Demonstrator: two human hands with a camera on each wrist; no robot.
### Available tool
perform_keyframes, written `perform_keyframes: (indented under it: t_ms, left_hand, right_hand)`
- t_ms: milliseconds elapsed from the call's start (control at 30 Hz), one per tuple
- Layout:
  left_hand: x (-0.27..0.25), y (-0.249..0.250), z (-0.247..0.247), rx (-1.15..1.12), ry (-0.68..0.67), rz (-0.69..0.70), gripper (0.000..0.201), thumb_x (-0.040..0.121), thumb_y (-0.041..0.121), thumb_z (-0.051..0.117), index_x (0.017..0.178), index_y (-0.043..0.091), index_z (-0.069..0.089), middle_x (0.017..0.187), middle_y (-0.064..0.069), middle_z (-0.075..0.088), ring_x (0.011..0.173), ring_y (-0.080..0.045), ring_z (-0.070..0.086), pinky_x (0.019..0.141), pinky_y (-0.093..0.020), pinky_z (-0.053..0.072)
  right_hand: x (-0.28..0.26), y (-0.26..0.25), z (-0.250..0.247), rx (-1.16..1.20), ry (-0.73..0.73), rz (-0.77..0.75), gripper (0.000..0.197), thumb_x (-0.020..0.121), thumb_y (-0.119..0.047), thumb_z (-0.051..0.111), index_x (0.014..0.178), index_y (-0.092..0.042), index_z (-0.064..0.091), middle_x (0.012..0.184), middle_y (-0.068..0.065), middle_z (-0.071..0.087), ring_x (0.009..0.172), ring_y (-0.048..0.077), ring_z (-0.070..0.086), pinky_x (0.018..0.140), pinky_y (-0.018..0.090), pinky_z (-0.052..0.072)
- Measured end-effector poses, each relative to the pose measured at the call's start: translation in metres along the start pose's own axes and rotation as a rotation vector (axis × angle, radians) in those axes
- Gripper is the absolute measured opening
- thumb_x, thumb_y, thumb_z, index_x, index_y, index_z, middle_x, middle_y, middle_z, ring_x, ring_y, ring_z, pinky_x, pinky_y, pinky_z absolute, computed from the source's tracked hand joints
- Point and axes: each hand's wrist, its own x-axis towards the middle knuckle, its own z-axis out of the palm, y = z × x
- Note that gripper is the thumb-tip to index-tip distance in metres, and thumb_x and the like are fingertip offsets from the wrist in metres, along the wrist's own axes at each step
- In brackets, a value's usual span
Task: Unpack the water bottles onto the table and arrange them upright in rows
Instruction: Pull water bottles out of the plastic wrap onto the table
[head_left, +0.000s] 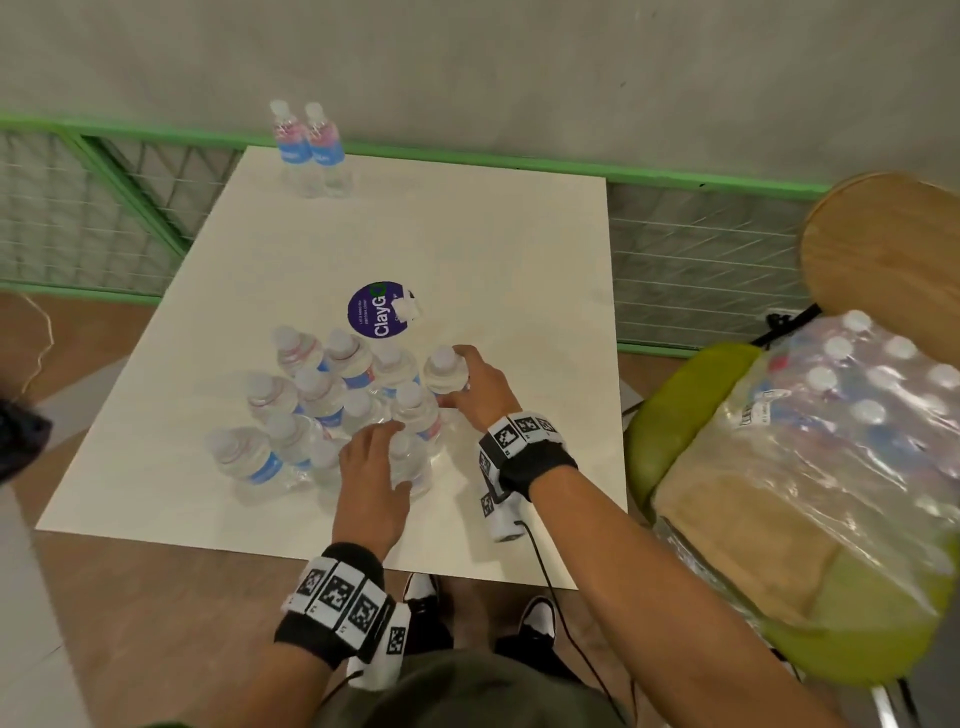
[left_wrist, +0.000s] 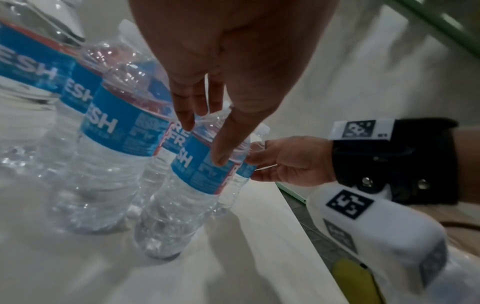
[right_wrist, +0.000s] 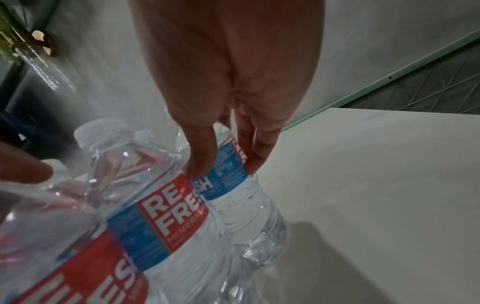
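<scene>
Several clear water bottles (head_left: 322, 400) with blue and red labels stand bunched on the white table (head_left: 467, 234). Two more bottles (head_left: 311, 150) stand upright at the far edge. My right hand (head_left: 467, 379) grips the rightmost bottle (head_left: 441, 371) round its label (right_wrist: 228, 174), thumb on one side and fingers on the other. My left hand (head_left: 389, 452) reaches down over the nearest bottle (head_left: 415, 467). Its thumb (left_wrist: 221, 156) lies on the label and its fingers (left_wrist: 184, 117) lie on the far side of the shoulder. The shrink-wrapped pack (head_left: 841, 415) holds further bottles.
The pack rests on a green chair (head_left: 670, 405) right of the table, with a round wooden stool (head_left: 893, 244) behind it. A purple round sticker (head_left: 382, 310) marks the table's middle. A green wire fence (head_left: 701, 260) runs behind. The table's right half is bare.
</scene>
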Motion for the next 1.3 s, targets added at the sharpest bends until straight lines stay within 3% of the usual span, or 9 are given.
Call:
perform_keyframes:
  t_ms: [267,500,667,800,900,1000,1067,1133,1300]
  left_hand:
    - [0.000,0.001,-0.005,0.146,-0.047,0.044,0.080,0.070,-0.004,0.070,0.137,0.019,0.035,0.133,-0.008,0.041,0.123,-0.030,0.036,0.104,-0.038,0.032]
    - [0.002,0.016,-0.008,0.196,0.008,0.134,0.068,0.072,0.007,0.071,0.133,0.020,0.043,0.126,-0.009,0.044,0.118,-0.027,0.034,0.103,-0.039,0.029]
    - [0.013,0.044,0.012,0.283,0.061,0.316,0.033,0.079,0.026,0.060,0.112,0.021,0.057,0.116,-0.006,0.054,0.113,-0.030,0.045,0.095,-0.038,0.025]
    - [0.015,0.077,0.041,0.272,0.106,0.422,0.023,0.079,0.026,0.056,0.101,0.019,0.063,0.113,-0.008,0.056,0.111,-0.027,0.039,0.091,-0.041,0.027]
    - [0.008,0.103,0.071,0.181,-0.037,0.512,0.025,0.081,0.032,0.048,0.098,0.021,0.063,0.109,-0.003,0.055,0.107,-0.025,0.041,0.090,-0.035,0.028]
    - [-0.003,0.134,0.103,0.133,-0.327,0.642,0.030,0.083,0.038,0.040,0.098,0.024,0.061,0.101,0.004,0.055,0.099,-0.015,0.043,0.086,-0.026,0.031]
    - [-0.009,0.155,0.124,0.145,-0.552,0.713,0.037,0.083,0.044,0.034,0.100,0.024,0.061,0.100,0.005,0.057,0.097,-0.014,0.047,0.087,-0.028,0.039]
    - [-0.014,0.174,0.142,0.172,-0.707,0.773,0.035,0.085,0.044,0.035,0.099,0.023,0.060,0.099,0.003,0.058,0.095,-0.015,0.049,0.086,-0.032,0.043]
    - [-0.016,0.205,0.170,0.222,-0.824,0.746,0.020,0.090,0.026,0.052,0.109,0.023,0.058,0.101,0.007,0.051,0.100,-0.014,0.049,0.088,-0.031,0.043]
  right_hand:
    - [0.003,0.007,0.001,-0.008,-0.036,0.007,0.070,0.083,0.001,0.062,0.143,-0.014,0.031,0.134,0.016,0.053,0.122,0.031,0.053,0.102,0.040,0.045]
    - [-0.018,0.020,-0.008,0.008,-0.073,0.041,0.066,0.085,-0.003,0.063,0.142,-0.017,0.034,0.139,0.013,0.049,0.126,0.027,0.049,0.099,0.032,0.042]
    - [-0.066,0.042,-0.034,0.164,-0.062,0.101,0.048,0.086,-0.013,0.064,0.131,-0.016,0.048,0.126,0.008,0.057,0.107,0.020,0.059,0.089,0.029,0.049]
    - [-0.129,0.089,-0.075,0.392,-0.019,0.180,0.017,0.090,0.001,0.052,0.098,-0.011,0.061,0.095,0.006,0.066,0.080,0.016,0.063,0.074,0.027,0.055]
    - [-0.172,0.129,-0.126,0.487,0.153,0.353,0.029,0.092,0.008,0.044,0.079,-0.013,0.058,0.082,0.006,0.065,0.067,0.014,0.059,0.059,0.020,0.049]
    - [-0.201,0.163,-0.180,0.152,0.379,0.541,0.018,0.092,-0.001,0.048,0.093,-0.010,0.063,0.102,0.019,0.064,0.080,0.027,0.061,0.066,0.017,0.046]
    - [-0.218,0.173,-0.204,-0.340,0.191,0.661,0.033,0.091,-0.012,0.050,0.123,-0.010,0.058,0.130,0.016,0.056,0.111,0.029,0.058,0.086,0.020,0.046]
    - [-0.225,0.167,-0.218,-0.688,0.040,0.674,0.038,0.087,-0.017,0.052,0.123,-0.015,0.059,0.130,0.012,0.058,0.114,0.027,0.058,0.092,0.029,0.047]
    - [-0.211,0.158,-0.246,-0.609,0.167,0.622,0.046,0.075,-0.003,0.057,0.120,-0.003,0.060,0.113,0.017,0.066,0.100,0.030,0.065,0.084,0.035,0.056]
